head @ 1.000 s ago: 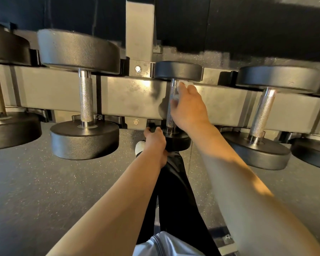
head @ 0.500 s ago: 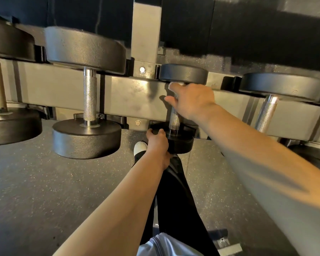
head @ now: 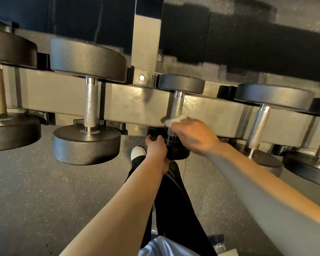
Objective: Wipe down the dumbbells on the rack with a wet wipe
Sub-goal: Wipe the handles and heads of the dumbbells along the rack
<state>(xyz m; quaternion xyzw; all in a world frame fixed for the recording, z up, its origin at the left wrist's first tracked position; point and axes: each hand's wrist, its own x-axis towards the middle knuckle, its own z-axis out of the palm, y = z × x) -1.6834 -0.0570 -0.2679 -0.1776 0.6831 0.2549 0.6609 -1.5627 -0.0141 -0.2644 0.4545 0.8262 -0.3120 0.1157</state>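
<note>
So the small dumbbell (head: 177, 115) sits in its cradle near the middle of the rack (head: 67, 100), just right of the upright post, with much bigger dumbbells on either side.

Going left to right: the left hand (head: 156, 148) is curled around the near head of that small dumbbell, at the front edge of the rack, gripping it to keep it steady. The right hand (head: 194, 134) is closed around the lower part of the knurled handle with the wet wipe (head: 174, 121) bunched under the fingers; a white corner pokes out on the left side.

What I'd worry about from here:
- That dumbbell is light and only rests in its cradle. If the left hand lets go while the right one scrubs hard, I'd guess it could roll or hop out, and there's a white shoe (head: 138, 152) on the floor right below the front edge.
- Knurling is rough, so the wipe could snag and shred, leaving lint in the grooves.
- The wipe is scrunched up small, so it probably only covers part of the handle per pass. The chrome collar up by the far head looks easy to miss.
- The big dumbbell (head: 260, 122) to the right sits close to the right forearm, so a wide stroke could knock an elbow into it.

As for brands or writing: I can't read anything. No weight numbers, no logos showing on the heads or the rack, at least from this angle.
</note>
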